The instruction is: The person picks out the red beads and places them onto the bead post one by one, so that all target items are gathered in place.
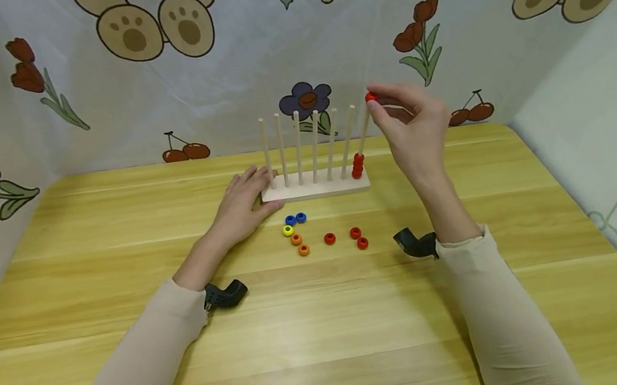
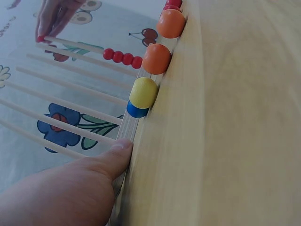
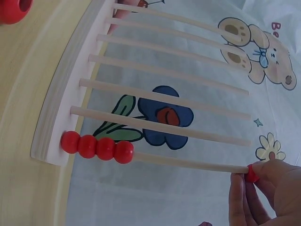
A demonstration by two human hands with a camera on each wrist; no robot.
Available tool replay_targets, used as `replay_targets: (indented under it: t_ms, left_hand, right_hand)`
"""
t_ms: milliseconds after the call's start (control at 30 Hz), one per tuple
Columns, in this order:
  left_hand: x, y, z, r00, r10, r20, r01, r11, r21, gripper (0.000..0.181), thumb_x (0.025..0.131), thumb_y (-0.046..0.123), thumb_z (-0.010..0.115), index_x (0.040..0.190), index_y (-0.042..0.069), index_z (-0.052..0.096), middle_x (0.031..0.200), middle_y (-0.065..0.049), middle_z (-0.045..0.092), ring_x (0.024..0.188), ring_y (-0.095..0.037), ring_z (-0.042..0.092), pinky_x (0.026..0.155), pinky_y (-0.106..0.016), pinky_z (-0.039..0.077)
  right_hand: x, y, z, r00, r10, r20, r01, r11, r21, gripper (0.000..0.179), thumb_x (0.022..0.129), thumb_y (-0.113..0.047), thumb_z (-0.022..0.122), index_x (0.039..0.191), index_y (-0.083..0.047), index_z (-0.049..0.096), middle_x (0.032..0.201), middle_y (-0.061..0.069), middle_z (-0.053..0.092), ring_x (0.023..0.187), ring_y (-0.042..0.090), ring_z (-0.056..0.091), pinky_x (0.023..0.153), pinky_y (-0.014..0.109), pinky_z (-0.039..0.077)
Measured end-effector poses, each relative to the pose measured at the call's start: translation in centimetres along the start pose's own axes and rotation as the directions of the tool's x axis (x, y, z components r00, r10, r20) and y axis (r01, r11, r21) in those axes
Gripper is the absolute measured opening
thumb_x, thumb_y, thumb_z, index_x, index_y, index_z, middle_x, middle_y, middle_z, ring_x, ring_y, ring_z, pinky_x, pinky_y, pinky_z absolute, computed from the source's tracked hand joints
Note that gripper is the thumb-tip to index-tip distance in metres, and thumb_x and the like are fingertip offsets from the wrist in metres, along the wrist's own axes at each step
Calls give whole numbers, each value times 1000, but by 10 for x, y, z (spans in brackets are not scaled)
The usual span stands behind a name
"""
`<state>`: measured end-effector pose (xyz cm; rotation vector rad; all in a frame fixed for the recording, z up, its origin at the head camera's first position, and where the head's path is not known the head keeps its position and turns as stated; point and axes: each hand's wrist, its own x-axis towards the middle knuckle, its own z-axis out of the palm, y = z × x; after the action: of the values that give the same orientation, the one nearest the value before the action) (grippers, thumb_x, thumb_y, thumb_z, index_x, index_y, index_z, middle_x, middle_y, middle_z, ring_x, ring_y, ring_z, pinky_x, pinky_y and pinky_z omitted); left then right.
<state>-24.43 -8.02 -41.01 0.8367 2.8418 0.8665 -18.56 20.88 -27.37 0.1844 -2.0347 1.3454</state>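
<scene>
Bead [image 1: 371, 96] could be dropping if the right hand [image 1: 415, 125], fingers pinching it atop the rod [image 3: 188, 162], is releasing off-centre.

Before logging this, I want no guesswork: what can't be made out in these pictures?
Head view: tip of the rightmost stick, covered by the right hand and held red bead.
Left wrist view: part of a blue bead, hidden by the yellow bead.
Left wrist view: part of the left hand, cut off by the edges.
Right wrist view: part of a loose red bead, cut off by the corner.
</scene>
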Motion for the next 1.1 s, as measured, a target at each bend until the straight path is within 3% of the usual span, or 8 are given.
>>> replay_targets:
  t_ms: [200,367,533,633,733,867,1100]
  left_hand:
    - [0,-1,0,1000,-2,1,2,1000,2,66,104,41,66,160,12,47,172,-13,33,164,-35,16,135,-53,4]
    - [1,-3,1,1000,0,-4,0,1000,8,66,104,42,67,160,14,47,172,-12,32,164,-35,16,135,-54,4]
    - [1,-1,0,1000,-7,6,7,1000,9,67,104,42,67,161,14,46,172,-12,32,164,-34,15,135,-53,3]
    - [1,0,0,1000,-9,8,9,1000,10,67,104,43,67,161,14,46,172,-11,32,164,-34,15,135,-53,3]
    - [1,0,0,1000,-6,7,6,1000,6,67,104,43,67,160,14,47,172,-11,33,164,-34,15,135,-52,3]
    - [1,-1,0,1000,-3,2,3,1000,4,66,103,42,67,160,13,48,172,-12,33,164,-34,16,135,-53,4]
    - [1,0,-1,1000,-6,10,6,1000,1,66,104,41,67,160,13,47,172,-11,33,164,-33,15,135,-52,4]
  right_hand:
    - [-1,1,-1,1000,-22,15,21,999,25,20,96,2,74,115,6,79,110,23,75,96,15,73,94,25,62]
    - [-2,5,-2,998,-16,66,17,1000,-14,20,95,2,73,114,7,78,110,24,75,96,17,75,93,24,62]
    - [-3,9,-4,998,9,56,-5,998,-66,24,97,-4,73,119,4,77,116,23,76,105,27,74,98,36,62]
    - [-4,17,-8,999,30,43,-27,996,-89,24,99,-7,73,121,1,78,119,19,76,108,31,72,98,33,62]
    - [-7,31,-14,996,59,63,-51,991,-126,23,100,-14,74,121,-5,79,119,11,78,105,22,73,94,24,61]
    - [-15,42,-23,989,93,118,-72,983,-168,23,100,-22,74,119,-11,81,117,5,79,103,12,73,94,22,60]
    - [-35,49,-37,960,152,234,-103,972,-210,23,102,-24,72,119,-11,81,117,5,79,103,10,72,94,20,59]
